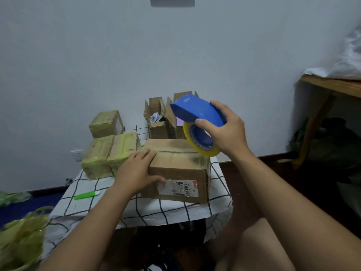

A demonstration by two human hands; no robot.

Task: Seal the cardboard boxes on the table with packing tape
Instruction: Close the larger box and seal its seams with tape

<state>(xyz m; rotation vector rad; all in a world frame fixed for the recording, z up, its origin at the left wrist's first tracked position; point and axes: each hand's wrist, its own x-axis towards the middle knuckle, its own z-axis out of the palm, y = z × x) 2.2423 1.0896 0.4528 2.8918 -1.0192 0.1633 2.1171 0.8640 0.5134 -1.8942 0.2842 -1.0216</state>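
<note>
A brown cardboard box (181, 173) with a white shipping label sits on the small table (148, 214), its top flaps closed with tape along the seam. My left hand (136, 171) rests flat on the box's near left corner. My right hand (224, 130) grips a blue tape dispenser (197, 112) with a yellowish tape roll, held just above the box's far right top edge. A clear strip of tape seems to run from the roll down to the box.
Three boxes wrapped in yellowish tape (111, 151) stand at the table's left. Two open boxes (162, 118) stand at the back. A green cutter (87, 195) lies on the checked cloth. Crumpled tape (21, 235) lies lower left. A wooden table (332, 90) stands at right.
</note>
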